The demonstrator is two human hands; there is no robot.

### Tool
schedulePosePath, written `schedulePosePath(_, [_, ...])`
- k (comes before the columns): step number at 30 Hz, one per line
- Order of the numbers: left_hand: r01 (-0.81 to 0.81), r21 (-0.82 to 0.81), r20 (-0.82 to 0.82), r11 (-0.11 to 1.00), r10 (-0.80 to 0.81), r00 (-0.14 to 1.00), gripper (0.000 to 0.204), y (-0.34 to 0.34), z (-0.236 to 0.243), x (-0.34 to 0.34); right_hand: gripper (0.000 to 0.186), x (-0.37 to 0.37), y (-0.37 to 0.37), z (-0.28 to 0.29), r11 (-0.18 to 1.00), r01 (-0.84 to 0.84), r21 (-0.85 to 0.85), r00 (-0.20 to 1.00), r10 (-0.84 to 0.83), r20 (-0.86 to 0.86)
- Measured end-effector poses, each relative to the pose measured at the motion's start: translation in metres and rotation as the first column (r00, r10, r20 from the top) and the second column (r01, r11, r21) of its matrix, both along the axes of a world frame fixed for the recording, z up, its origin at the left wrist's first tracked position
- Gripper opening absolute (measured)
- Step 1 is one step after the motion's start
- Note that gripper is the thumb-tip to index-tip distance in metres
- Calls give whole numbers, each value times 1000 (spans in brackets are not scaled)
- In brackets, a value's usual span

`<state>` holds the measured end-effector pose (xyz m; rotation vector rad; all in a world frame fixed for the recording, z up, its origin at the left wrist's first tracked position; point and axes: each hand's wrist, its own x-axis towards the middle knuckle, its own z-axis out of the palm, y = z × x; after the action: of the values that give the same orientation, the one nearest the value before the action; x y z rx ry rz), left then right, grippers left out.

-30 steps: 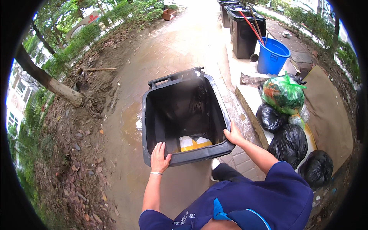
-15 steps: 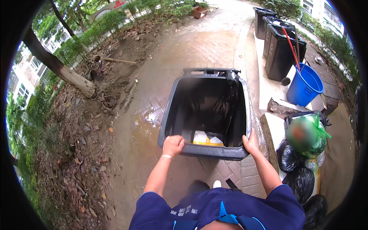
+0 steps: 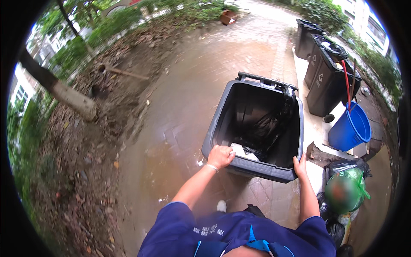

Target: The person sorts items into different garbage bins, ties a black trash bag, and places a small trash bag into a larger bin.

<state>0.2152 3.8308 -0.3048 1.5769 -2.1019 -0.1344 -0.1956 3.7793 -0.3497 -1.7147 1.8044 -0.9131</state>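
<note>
A large dark grey wheelie bin [image 3: 278,170] stands before me with its mouth uncovered. My left hand [image 3: 221,156] is closed over the near rim at its left part. At the near right corner, my right hand [image 3: 300,166] grips the bin's side edge. Inside lie a black plastic bag [image 3: 274,124], hanging down the right wall, and some pale pieces [image 3: 238,150] near the front wall. The far side carries a handle bar [image 3: 267,80].
More black bins [image 3: 332,79] line the right side. A blue bucket [image 3: 350,127] holding a red stick [image 3: 346,81] stands closer. Near it lie black bags and a green bag [image 3: 346,190]. Wet paving [image 3: 180,98] borders a leaf-strewn dirt bank with a tree trunk [image 3: 70,96].
The bin has shifted right and turned clockwise, with both hands still on it. It is now closer to the row of bins and the blue bucket.
</note>
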Motion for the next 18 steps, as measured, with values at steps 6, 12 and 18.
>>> schedulePosePath(6, [2, -101, -41, 995, -6, 999, 22, -155, 1, 9, 65, 11, -140, 4, 995, 53, 83, 999, -52, -8])
schedulePosePath(12, [2, -108, -22, 994, -5, 1000, 22, -327, -2, 15, 54, 27, -302, 16, 994, 72, 79, 996, -76, 48])
schedulePosePath(18, [24, -107, 5, 994, -23, 1000, 17, -480, -6, 8, 62, 13, -458, -5, 993, 114, 1, 992, -114, 49])
